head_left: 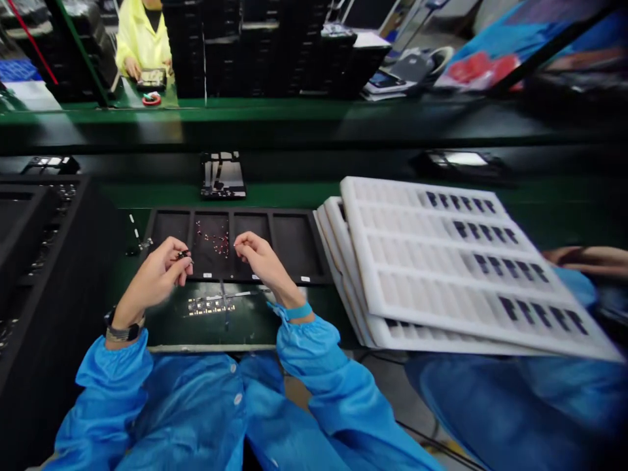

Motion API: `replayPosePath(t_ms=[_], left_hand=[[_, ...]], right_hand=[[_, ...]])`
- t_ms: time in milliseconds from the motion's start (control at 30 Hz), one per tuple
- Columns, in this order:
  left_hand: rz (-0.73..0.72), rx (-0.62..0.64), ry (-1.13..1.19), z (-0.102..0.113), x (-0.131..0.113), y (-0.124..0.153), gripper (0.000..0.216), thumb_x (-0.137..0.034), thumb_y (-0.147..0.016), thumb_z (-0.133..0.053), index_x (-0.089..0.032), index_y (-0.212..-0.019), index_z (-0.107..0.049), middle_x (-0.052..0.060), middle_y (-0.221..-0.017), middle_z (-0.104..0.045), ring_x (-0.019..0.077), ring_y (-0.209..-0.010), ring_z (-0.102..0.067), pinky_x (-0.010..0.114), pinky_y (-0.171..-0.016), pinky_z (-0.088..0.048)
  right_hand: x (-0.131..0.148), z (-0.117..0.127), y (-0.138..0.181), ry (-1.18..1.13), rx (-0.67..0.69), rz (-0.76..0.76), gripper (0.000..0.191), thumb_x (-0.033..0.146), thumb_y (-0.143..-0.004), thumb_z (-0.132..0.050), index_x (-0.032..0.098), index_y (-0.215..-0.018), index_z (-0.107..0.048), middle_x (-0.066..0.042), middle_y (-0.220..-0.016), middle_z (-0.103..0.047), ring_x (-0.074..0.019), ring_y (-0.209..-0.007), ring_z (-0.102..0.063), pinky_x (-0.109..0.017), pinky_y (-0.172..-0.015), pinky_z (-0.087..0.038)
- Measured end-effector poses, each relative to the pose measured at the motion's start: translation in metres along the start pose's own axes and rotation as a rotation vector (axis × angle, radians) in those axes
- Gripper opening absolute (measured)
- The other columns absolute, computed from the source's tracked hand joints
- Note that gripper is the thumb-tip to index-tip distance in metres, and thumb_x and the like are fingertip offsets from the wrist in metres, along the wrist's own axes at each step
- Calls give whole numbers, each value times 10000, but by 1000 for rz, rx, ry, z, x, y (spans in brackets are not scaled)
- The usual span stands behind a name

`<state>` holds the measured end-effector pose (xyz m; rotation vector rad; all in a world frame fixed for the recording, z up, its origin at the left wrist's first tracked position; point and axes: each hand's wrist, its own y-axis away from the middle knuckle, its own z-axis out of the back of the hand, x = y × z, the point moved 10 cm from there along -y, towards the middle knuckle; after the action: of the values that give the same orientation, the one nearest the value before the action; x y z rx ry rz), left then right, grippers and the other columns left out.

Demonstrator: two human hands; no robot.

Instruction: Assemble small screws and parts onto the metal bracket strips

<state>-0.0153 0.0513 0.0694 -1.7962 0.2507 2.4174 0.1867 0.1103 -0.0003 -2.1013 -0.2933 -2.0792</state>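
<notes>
My left hand (164, 271) pinches a small dark electronic part (183, 254) with shiny spots between thumb and fingers, over the left side of a black compartment tray (299, 252). Thumb and forefinger of my right hand (260, 258) are closed together above the tray's middle; what they hold is too small to make out. Between the hands, tiny reddish parts (220, 244) lie scattered in one compartment. Nearer to me, a strip of small metallic and dark pieces (210, 305) rests on the green bench top (196, 335).
White foam trays (441, 261) with rows of dark parts are stacked at right. Black trays (73, 242) stand at left. Several devices, one of them a black framed unit (222, 175), sit on the dark belt beyond. A person in yellow (143, 39) works opposite; another person's arm (589, 258) shows right.
</notes>
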Motion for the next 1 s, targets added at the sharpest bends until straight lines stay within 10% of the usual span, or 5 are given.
replayPosePath(t_ms=[167, 400, 1000], left_hand=[[-73, -47, -87, 9, -17, -8, 210, -379, -947, -695, -170, -952, -675, 123, -1059, -794, 224, -848, -782, 312, -686, -609], [-46, -100, -84, 20, -10, -20, 330, -312, -803, -839, -170, -1089, -759, 1, -732, -710, 145, -564, -638, 266, -564, -521], [-41, 182, -31, -36, 29, -48, 260, -363, -875, -749, -158, -1034, -759, 69, -939, -771, 202, -851, -704, 338, -824, -586]], right_hand=[[3, -10, 2, -36, 82, 8, 255, 424, -849, -716, 210, -931, -605, 18, -784, -593, -141, -718, -557, -279, -653, -466], [4, -18, 4, -61, 136, -6, 384, 550, -864, -803, 213, -895, -624, -18, -777, -685, -161, -738, -640, -289, -660, -528], [-3, -47, 19, -102, 342, -97, 432, 613, -928, -761, 205, -946, -619, -29, -768, -762, -164, -691, -713, -283, -633, -579]])
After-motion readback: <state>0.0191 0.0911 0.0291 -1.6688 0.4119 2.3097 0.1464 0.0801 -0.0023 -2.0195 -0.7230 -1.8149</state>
